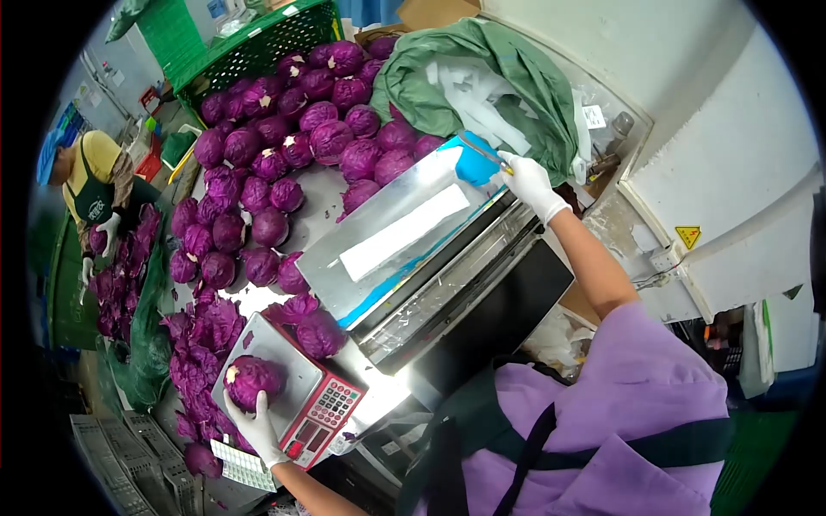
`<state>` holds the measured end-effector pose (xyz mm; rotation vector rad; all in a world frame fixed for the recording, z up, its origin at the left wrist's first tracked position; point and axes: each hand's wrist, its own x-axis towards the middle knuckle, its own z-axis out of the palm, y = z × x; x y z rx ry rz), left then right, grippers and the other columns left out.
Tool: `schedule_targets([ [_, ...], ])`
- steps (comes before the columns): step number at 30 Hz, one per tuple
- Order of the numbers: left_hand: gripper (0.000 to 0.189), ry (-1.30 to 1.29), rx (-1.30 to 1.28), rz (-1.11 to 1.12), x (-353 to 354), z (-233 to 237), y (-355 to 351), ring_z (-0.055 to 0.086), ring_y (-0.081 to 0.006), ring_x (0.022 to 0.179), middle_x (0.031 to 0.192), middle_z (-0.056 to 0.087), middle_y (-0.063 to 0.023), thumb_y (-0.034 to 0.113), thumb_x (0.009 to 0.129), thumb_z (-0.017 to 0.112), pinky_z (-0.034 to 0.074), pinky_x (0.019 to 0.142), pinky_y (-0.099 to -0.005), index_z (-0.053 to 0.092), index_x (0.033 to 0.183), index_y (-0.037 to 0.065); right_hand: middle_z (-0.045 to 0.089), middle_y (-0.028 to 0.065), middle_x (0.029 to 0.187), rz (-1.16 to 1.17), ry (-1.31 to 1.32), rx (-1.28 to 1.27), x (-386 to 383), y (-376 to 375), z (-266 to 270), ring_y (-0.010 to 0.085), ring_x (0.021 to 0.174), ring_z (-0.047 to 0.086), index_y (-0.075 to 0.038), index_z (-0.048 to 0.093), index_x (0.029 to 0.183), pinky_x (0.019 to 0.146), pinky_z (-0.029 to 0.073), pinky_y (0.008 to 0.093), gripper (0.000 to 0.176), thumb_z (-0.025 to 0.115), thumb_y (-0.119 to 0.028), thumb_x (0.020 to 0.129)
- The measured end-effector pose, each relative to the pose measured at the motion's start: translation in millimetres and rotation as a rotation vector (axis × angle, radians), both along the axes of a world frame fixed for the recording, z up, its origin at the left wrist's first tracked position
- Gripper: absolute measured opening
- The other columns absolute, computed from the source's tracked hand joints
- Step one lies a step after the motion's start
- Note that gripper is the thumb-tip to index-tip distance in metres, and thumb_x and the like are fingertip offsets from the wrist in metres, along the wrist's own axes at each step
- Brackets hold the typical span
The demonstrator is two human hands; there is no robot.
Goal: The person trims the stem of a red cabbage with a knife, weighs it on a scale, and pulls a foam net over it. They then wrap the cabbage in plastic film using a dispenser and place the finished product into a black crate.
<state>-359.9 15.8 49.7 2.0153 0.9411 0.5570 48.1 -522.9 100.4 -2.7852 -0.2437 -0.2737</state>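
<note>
A red cabbage [255, 379] rests on the metal pan of a red-trimmed electronic scale [332, 402]. White-gloved, my left hand [255, 433] grips the cabbage from its near side, thumb and fingers pressed to it. At the far end of a film-wrapping machine [452, 288], my right hand [532, 185], also gloved, is closed around a slim thing with a yellowish part, too small to name. Below that hand lies the machine's blue-edged metal plate [331, 258], with a white strip [404, 232] on it.
Many red cabbages [331, 140] cover the table, beside loose purple leaves [202, 344]. A green crate [258, 56] and a green bag [473, 52] with white scraps stand behind. A co-worker [99, 176] handles leaves at far left. Grey crates [138, 456] sit at lower left.
</note>
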Motion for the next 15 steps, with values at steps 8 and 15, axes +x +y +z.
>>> schedule_targets([
  [8, 0.083, 0.024, 0.204, 0.245, 4, 7, -25, 0.033, -0.0325, 0.142, 0.156, 0.030, -0.0204, 0.033, 0.088, 0.073, 0.029, 0.116, -0.0450, 0.028, 0.152, 0.006, 0.069, 0.0198, 0.097, -0.048, 0.025, 0.104, 79, -76, -42, 0.0382, 0.093, 0.066, -0.010, 0.068, 0.112, 0.081, 0.052, 0.0458, 0.033, 0.070, -0.023, 0.082],
  [15, 0.067, 0.013, 0.294, 0.399, -17, 20, -64, 0.038, -0.0313, 0.139, 0.150, 0.037, -0.0231, 0.029, 0.097, 0.061, 0.035, 0.113, -0.0427, 0.030, 0.150, 0.002, 0.072, 0.0058, 0.097, 0.061, 0.285, 0.555, 30, -195, -118, 0.0106, 0.087, 0.062, 0.002, 0.068, 0.113, 0.083, 0.050, 0.0264, 0.035, 0.075, -0.005, 0.079],
])
